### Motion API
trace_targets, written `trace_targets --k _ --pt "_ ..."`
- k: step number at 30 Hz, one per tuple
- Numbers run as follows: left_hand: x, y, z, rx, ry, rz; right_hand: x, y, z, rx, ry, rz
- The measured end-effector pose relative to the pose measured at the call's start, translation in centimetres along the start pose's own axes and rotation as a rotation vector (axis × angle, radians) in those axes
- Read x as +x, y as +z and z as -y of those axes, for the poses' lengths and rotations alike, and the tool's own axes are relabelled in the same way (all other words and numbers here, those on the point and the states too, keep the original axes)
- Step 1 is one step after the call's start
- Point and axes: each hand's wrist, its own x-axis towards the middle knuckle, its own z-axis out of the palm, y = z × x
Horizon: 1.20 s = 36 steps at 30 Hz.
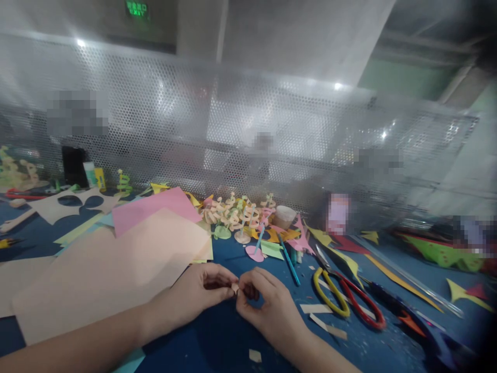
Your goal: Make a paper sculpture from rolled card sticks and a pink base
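My left hand (205, 290) and my right hand (262, 300) meet over the blue tabletop, thumbs and fingertips pinched together. Between them is a tiny light peach piece of paper (235, 288), mostly covered by the fingers, so its shape is hard to make out. To the left lies a stack of coloured paper, a large peach sheet (116, 280) on it and a pink sheet (155, 207) behind. Just beyond my hands stand several curled paper spirals (233, 212) and a pink paper disc (254, 253) with a blue stick rising from it.
Scissors (341, 290) with yellow and red handles lie at the right, beside a blue pen (290, 264) and paper strips (328, 327). A small cup (284, 217) stands behind. A perforated metal screen (163, 114) closes off the back. Paper offcuts (73, 204) lie far left.
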Motion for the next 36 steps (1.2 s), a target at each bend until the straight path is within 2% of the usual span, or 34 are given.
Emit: trace_targets --k 6,15,20,26,36 --pt "0.4 -0.4 0.2 -0.077 -0.014 -0.059 -0.1 0.1 -0.2 0.117 0.094 0.044" --pt "0.5 -0.2 -0.5 -0.161 -0.084 -0.107 -0.2 0.3 -0.6 0.168 0.171 0.016" --pt "0.4 0.0 -0.4 -0.286 -0.153 -0.062 -0.1 0.2 -0.5 0.175 0.197 0.022" --pt "0.3 0.1 -0.8 -0.256 -0.120 0.033 -0.1 0.2 -0.4 0.161 0.202 0.029" --pt "0.2 0.2 -1.1 -0.244 -0.103 0.047 -0.2 0.1 -0.3 0.131 0.127 0.049"
